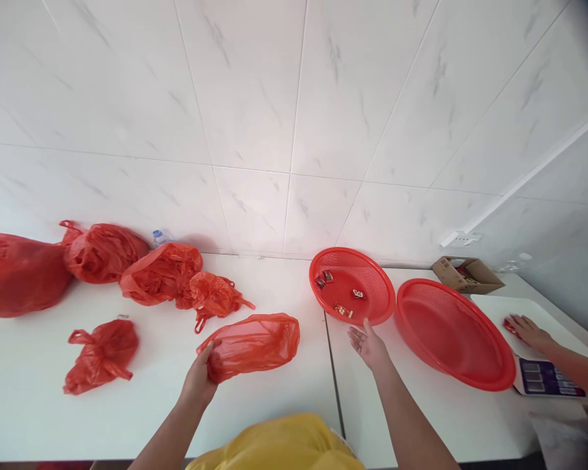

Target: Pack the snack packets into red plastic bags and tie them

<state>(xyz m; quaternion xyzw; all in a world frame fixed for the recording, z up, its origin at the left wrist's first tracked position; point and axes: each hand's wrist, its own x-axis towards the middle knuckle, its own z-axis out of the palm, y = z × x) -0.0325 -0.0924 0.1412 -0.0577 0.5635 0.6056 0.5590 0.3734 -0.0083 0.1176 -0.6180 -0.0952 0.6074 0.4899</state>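
Note:
My left hand [202, 377] grips one end of a thin red plastic bag [255, 346], which stretches out to the right above the white table. My right hand [370, 347] is open with nothing in it, its fingers apart. It hovers just in front of a round red plastic basket [318, 301] with mesh sides. Inside that basket lie several small wrapped pieces, among them a cream-and-red packet [343, 310] and a dark one [328, 276].
Knotted red bags [102, 356] and bunched bags [161, 271] lie at left. A larger red basin [451, 333] stands right of the basket. Beyond it are a cardboard box [468, 274] and a scale [551, 378], where another person's hand [532, 331] touches a red packet.

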